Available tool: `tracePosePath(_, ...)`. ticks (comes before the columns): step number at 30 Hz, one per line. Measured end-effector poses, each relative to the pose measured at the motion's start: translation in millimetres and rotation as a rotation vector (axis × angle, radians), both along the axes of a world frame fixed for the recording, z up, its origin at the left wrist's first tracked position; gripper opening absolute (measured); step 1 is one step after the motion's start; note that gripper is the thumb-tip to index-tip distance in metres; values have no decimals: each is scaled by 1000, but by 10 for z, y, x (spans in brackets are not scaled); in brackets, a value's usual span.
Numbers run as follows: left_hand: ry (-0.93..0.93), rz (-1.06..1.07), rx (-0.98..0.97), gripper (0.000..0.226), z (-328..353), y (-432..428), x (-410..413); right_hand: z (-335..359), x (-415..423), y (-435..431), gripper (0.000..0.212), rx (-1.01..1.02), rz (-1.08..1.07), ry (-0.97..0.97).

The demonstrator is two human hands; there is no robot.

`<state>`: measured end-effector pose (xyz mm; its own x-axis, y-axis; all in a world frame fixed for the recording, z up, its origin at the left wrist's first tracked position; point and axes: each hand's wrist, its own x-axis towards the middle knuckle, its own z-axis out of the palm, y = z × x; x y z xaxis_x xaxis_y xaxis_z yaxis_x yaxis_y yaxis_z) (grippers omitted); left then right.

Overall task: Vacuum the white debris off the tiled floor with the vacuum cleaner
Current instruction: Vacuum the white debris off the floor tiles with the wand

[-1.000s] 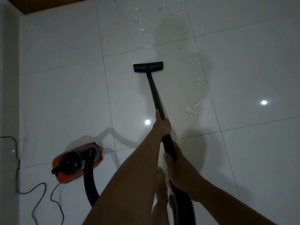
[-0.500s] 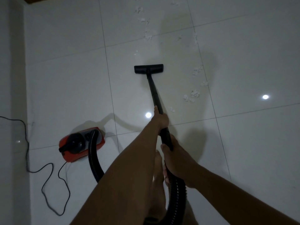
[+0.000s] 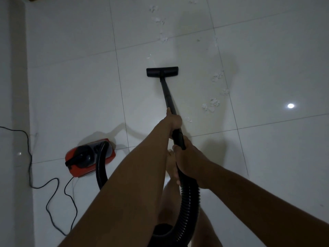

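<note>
A black vacuum wand (image 3: 166, 91) ends in a flat black floor head (image 3: 162, 72) lying on the glossy white tiled floor (image 3: 74, 90). My left hand (image 3: 173, 120) grips the wand partway down. Lower, where the wand meets the ribbed hose (image 3: 188, 207), my right hand (image 3: 189, 158) grips it. White debris (image 3: 211, 105) lies in clumps to the right of the wand, with a smaller bit (image 3: 188, 119) close to my left hand. More debris (image 3: 162, 38) trails away beyond the floor head.
The red and black vacuum body (image 3: 89, 157) sits on the floor at the left, its hose curving towards me. A black power cord (image 3: 53, 182) loops along the left by a pale wall (image 3: 12, 86). My bare foot (image 3: 171, 163) shows beneath the wand.
The floor head has been drawn back towards me, away from the far debris trail. The view has tipped down, showing more of the cord and hose. Both hands keep their grip.
</note>
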<state>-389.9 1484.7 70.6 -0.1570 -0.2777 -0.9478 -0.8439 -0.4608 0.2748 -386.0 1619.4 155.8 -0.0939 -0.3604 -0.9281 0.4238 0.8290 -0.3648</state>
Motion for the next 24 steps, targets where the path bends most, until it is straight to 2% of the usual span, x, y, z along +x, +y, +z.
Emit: tracePosePath(24, 84, 46, -15, 67, -230, -871, -347, -144, -303, -878, 48, -19, 71, 161)
